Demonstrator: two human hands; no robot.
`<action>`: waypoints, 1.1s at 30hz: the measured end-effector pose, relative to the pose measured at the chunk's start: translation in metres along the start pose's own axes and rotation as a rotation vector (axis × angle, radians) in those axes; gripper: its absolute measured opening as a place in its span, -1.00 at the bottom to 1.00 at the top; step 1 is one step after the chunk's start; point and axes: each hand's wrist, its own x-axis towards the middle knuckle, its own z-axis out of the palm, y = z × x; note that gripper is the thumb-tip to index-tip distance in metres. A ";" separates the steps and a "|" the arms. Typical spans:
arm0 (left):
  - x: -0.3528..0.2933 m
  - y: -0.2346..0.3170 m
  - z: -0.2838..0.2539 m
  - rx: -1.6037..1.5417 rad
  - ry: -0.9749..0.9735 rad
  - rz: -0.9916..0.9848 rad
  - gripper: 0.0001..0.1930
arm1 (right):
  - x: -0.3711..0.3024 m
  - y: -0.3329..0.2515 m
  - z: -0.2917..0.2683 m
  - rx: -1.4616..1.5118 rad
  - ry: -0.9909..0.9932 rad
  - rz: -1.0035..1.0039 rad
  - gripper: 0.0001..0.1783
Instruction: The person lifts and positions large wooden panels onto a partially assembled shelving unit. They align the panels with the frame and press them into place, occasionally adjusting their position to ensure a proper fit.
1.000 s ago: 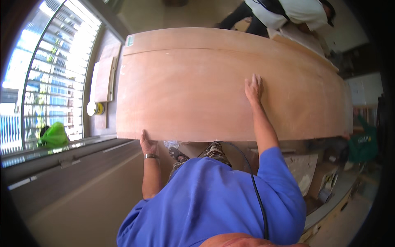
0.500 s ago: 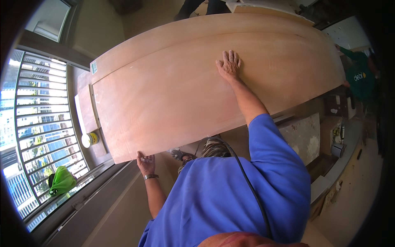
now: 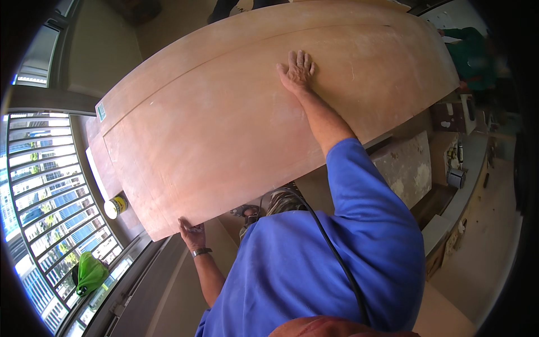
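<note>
Plywood sheet (image 3: 252,118) has swung round since a second ago: then it lay level across the view, now it slants, near corner down by the window. Left hand (image 3: 192,233) grasps the lower edge near that corner. Right hand (image 3: 297,70) lies flat, fingers spread, on the top face. Sheet lies on another panel (image 3: 168,73) beneath. Yellow can (image 3: 115,206) sits beside the corner. Looks like repositioning, mid-turn.

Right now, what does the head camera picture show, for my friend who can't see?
A person in a blue shirt holds a large pale-brown plywood sheet, left hand gripping its near edge, right hand flat on top. A barred window is at left.
</note>
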 end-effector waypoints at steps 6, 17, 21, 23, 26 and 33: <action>-0.005 -0.005 0.018 -0.067 -0.003 0.036 -0.67 | 0.011 0.029 0.000 0.002 0.016 -0.218 -0.27; 0.003 -0.018 0.015 -0.157 0.072 0.147 -0.65 | 0.008 0.017 0.002 0.007 -0.024 -0.174 -0.29; 0.002 -0.044 0.024 -0.189 -0.037 0.031 -0.67 | 0.008 0.015 0.004 -0.050 -0.039 -0.191 -0.28; -0.002 -0.063 0.036 -0.164 0.016 0.039 -0.70 | 0.007 0.017 0.006 -0.053 -0.053 -0.190 -0.28; -0.007 -0.076 0.028 -0.116 -0.170 -0.156 -0.68 | 0.004 0.013 0.009 -0.066 -0.074 -0.184 -0.29; -0.033 -0.123 0.063 -0.033 -0.289 -0.320 -0.62 | 0.003 -0.008 0.010 -0.077 -0.083 -0.183 -0.30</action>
